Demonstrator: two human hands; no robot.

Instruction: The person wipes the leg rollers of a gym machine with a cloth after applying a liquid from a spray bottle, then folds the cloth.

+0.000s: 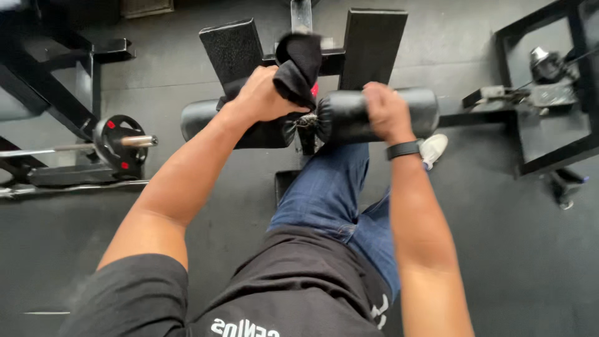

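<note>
My left hand (262,97) grips a black cloth (299,65) and presses it on the left black roller pad (199,118) of a gym machine. My right hand (387,112) wraps over the right roller pad (349,115), with a black band on its wrist. Between the two pads the metal post (306,134) shows. Two flat black foot plates (371,43) stand behind the rollers. My blue-jeaned legs and a white shoe (433,148) are below the pads.
A barbell with a black weight plate (118,143) lies on the dark rubber floor at left, beside a black bench frame (56,93). Another black machine frame (549,93) with cables stands at right.
</note>
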